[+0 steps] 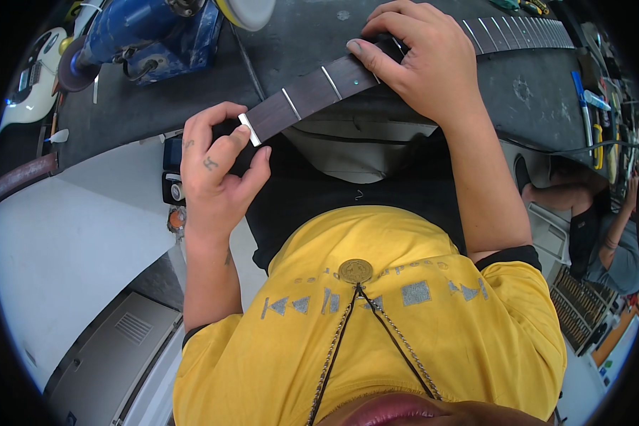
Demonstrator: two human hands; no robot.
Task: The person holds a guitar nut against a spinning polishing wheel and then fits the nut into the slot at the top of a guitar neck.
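A guitar neck with a dark fretboard and metal frets slants across the bench edge, its far end reaching up to the right. At its near-left end sits a white nut. My left hand is closed about that end, one fingertip against the nut and the thumb just below it. What its other fingers touch underneath is hidden. Farther along, my right hand grips the neck from above, thumb lying on the fretboard and fingers over the far edge.
A blue bench grinder stands on the dark workbench at the back left. Beyond it lies a white guitar body. Pens and a yellow-handled cutter lie at the right. Another person sits at far right.
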